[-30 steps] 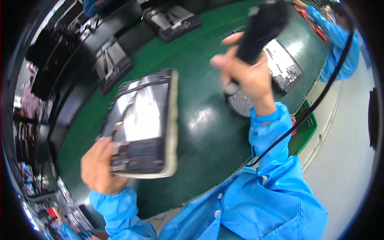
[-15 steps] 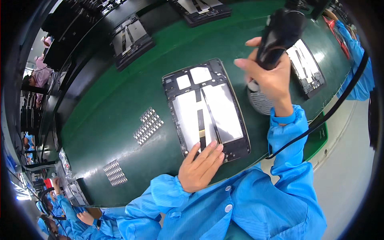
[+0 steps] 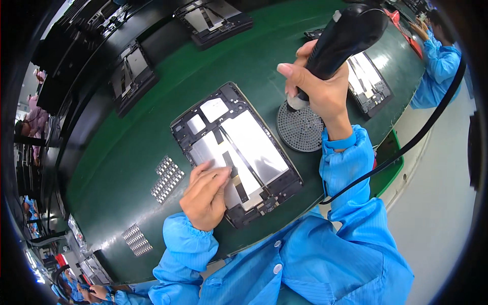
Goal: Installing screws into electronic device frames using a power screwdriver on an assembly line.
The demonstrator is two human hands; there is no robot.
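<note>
A tablet with its back off (image 3: 254, 147), showing silver plates, black frame and dark ribbon strips, lies tilted on the green mat. My left hand (image 3: 204, 197) rests over its left side, fingers bent and drawn together beside the middle ribbon strip; whatever is between the fingertips is hidden. My right hand (image 3: 325, 94) grips a black corded electric screwdriver (image 3: 345, 38), tip end downward. That tip is at the edge of a round grey screw tray (image 3: 300, 127) full of small holes, right of the tablet. Whether a screw is on the tip I cannot tell.
Another opened tablet (image 3: 368, 86) lies beyond my right hand, and two more (image 3: 134, 76) (image 3: 211, 20) stand along the far side. Two sheets of small parts (image 3: 168, 179) (image 3: 137, 240) lie at left. A black cable (image 3: 406, 147) crosses my right sleeve. Co-workers (image 3: 442, 61) sit nearby.
My view has shifted. My left hand went from lying flat on the tablet's near edge to bent fingers on its left side. The screwdriver came down to the tray, now more visible.
</note>
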